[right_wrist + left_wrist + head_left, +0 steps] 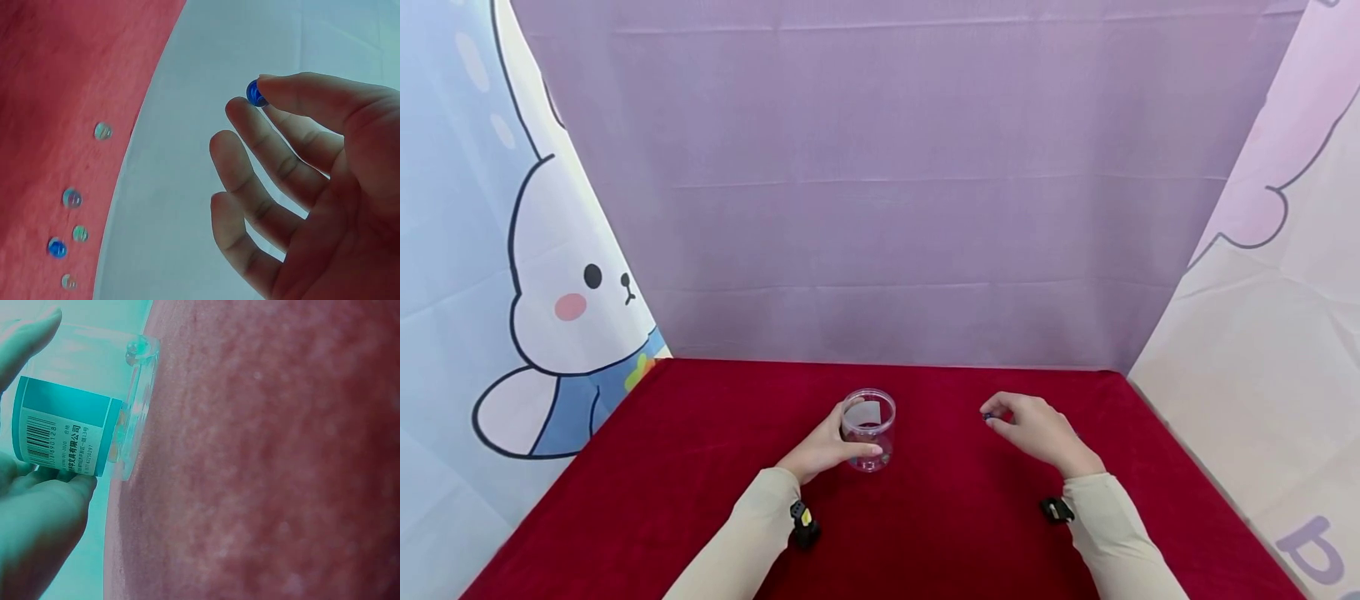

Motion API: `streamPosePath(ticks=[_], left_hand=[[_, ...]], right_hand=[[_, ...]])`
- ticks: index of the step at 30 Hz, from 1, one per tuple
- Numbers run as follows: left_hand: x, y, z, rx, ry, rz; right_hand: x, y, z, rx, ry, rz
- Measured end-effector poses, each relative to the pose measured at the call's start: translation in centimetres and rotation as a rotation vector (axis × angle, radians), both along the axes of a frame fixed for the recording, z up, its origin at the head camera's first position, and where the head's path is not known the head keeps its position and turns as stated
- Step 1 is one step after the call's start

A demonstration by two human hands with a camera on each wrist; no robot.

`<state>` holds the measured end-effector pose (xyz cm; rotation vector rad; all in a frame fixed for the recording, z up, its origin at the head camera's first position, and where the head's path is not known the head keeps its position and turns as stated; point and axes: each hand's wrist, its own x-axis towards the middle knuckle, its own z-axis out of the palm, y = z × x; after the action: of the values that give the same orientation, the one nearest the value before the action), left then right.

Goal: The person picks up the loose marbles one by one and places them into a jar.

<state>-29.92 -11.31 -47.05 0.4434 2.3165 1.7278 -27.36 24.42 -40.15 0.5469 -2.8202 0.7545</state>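
Left hand (pixel 826 447) grips clear plastic cylindrical jar (pixel 876 432); right hand (pixel 1036 429) pinches round blue glass marble (pixel 254 93) above red cloth (pixel 932 533).

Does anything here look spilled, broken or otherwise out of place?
No, nothing stands out. The left hand holds the clear jar roughly upright, with no crack showing, and the right hand pinches a blue marble. Five loose marbles lie on the red cloth, but whether they spilled or were laid there I can't tell.
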Motion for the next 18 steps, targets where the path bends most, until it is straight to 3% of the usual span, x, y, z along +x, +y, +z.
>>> streamPosePath(ticks=[18], left_hand=[[0.2, -0.1, 0.1, -0.001, -0.003, 0.001]], right_hand=[[-0.4, -4.0, 0.3, -0.056, -0.018, 0.042]])
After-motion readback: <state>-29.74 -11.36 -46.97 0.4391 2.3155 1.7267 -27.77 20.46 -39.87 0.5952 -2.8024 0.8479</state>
